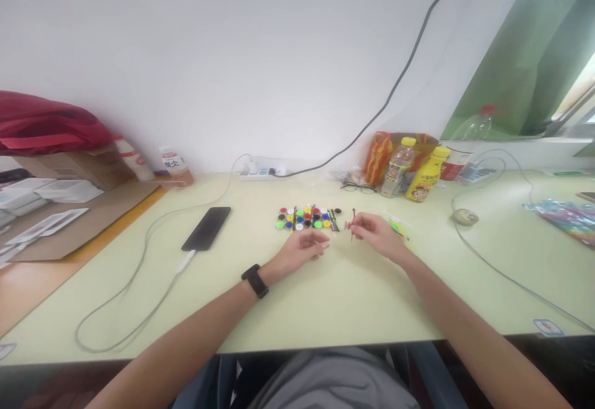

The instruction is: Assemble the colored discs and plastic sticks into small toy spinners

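Note:
My right hand (375,234) pinches a thin dark-red stick (353,225) upright between thumb and fingertips, a little above the table. Something small and pale shows beside the stick, too small to name. To its left, my left hand (302,249) hovers with loosely curled fingers, a gap between them and nothing visible inside. Just beyond it lies a cluster of small round coloured discs (300,218) in red, blue, green, yellow, white and black, with several thin dark sticks (333,220) among them. Thin yellow-green strips (398,229) rest beside my right wrist.
A black phone (207,228) on a white cable lies to the left. At the back right stand a yellow bottle (426,176), a yellow-capped clear bottle (398,170) and a red-yellow bag (377,158). Glasses (359,188) lie before them. A computer mouse (465,217) sits right.

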`<state>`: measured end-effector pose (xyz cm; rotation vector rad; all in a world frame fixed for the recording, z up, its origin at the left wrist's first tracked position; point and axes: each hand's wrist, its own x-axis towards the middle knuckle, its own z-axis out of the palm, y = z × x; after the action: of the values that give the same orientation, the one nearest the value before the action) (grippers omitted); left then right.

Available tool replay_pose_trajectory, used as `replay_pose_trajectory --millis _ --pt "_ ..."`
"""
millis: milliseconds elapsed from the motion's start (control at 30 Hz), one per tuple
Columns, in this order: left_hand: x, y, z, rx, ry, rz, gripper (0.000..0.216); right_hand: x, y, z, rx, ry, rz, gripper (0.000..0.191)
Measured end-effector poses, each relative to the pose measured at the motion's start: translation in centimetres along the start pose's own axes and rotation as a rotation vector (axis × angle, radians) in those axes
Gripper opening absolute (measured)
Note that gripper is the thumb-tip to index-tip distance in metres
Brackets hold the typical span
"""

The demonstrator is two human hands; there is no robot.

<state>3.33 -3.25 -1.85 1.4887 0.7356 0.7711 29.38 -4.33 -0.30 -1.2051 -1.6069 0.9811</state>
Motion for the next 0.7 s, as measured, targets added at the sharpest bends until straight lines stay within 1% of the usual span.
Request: replay_pose_trajectory --millis 133,200,267,333,400,433,467,533,600,633,700 --pt "0.0 -0.1 0.0 0.005 -0.018 0.003 0.036 0.5 0.8 -2.3 -0.022 0.35 -0.023 0.029" --pt "0.0 0.0 0.0 0.007 -0.021 -0.001 0.036 0.5 0.8 -3.3 -0.094 0.492 -0.046 0.026" --pt "-0.1 0.0 0.0 0.005 -0.029 -0.007 0.035 0.4 0.7 -4.0 -0.226 0.589 -0.067 0.023" --pt "-0.1 0.1 0.0 0.005 -0.044 -0.014 0.034 0.2 0.6 -4.5 -0.406 0.626 -0.05 0.02" --pt "-0.1 0.2 0.0 0.008 -0.058 -0.017 0.033 0.0 0.7 -4.8 -0.61 0.607 0.017 0.021" --pt "-0.1 0.2 0.0 0.008 -0.062 -0.017 0.033 -0.1 0.7 -4.8 -0.715 0.569 0.065 0.022" --pt "-0.1 0.2 -0.1 0.009 -0.065 -0.016 0.033 -0.2 0.9 -4.7 -0.814 0.511 0.121 0.023" --pt "-0.1 0.2 -0.1 0.014 -0.069 -0.017 0.033 -0.2 1.2 -4.5 -0.973 0.347 0.241 0.024" --pt "-0.1 0.2 -0.2 0.021 -0.071 -0.024 0.032 -0.2 1.6 -4.2 -1.076 0.202 0.346 0.023" --pt "-0.1 0.2 -0.2 0.025 -0.07 -0.027 0.032 -0.2 1.7 -4.2 -1.109 0.165 0.384 0.021" --pt "-0.1 0.3 -0.2 0.032 -0.07 -0.035 0.031 -0.2 2.0 -4.4 -1.159 0.163 0.43 0.018"
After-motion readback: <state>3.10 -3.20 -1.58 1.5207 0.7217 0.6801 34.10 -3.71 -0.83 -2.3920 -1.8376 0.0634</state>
